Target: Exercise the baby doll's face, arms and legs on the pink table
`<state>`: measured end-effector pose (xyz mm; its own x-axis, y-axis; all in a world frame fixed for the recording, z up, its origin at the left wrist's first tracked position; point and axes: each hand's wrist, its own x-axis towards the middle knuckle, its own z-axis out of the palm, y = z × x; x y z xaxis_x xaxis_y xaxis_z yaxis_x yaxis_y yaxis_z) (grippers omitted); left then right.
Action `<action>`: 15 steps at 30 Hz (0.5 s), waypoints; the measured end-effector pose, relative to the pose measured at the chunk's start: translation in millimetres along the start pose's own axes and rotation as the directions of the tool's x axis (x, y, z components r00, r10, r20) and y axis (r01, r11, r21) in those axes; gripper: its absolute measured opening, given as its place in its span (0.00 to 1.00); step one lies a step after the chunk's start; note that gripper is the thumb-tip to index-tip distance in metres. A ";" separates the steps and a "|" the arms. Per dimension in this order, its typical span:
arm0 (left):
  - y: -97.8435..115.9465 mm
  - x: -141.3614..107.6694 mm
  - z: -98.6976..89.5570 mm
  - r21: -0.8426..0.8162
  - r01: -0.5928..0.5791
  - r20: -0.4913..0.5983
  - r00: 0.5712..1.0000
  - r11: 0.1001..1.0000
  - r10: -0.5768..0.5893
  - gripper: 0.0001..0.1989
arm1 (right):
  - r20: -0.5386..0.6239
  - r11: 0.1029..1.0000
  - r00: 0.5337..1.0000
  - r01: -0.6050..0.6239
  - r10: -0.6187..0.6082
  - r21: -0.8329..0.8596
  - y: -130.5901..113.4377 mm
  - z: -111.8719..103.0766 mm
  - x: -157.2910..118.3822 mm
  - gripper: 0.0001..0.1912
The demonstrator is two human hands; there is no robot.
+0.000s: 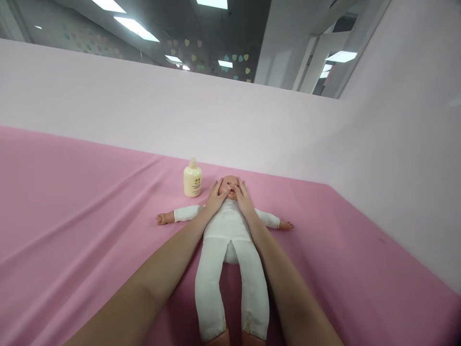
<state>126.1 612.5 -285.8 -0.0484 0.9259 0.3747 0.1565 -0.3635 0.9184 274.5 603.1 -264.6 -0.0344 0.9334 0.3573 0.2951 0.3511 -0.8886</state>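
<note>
A baby doll (229, 221) lies on its back, its head toward the far wall and its arms spread out to the sides. It has a cloth body in white and a hard, skin-toned head and hands. My left hand (215, 198) rests along the left side of the doll's head, fingers stretched out and thumb on the cheek near the mouth. On the opposite side, my right hand (244, 197) lies the same way, its thumb beside the doll's nose and mouth. Both palms partly hide the cheeks. The doll's feet are cut off by the lower edge.
A pale yellow pump bottle (192, 181) stands upright left of the doll's head. Wrinkled pink cloth (90, 202) covers the surface. A white wall (216, 125) runs behind and along the right, with a dark window (201, 33) above it bearing heart stickers and light reflections.
</note>
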 end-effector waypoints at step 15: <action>0.9 3.6 -1.1 -0.004 -0.158 0.043 0.987 0.987 0.158 0.27 | 0.074 0.985 0.989 -0.134 0.127 0.104 7.3 -7.1 8.4 0.46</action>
<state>125.0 615.4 -283.4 0.0191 0.8604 0.5093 0.1581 -0.5056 0.8482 283.1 613.0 -266.1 -0.0673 0.9733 0.2192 0.1957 0.2284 -0.9537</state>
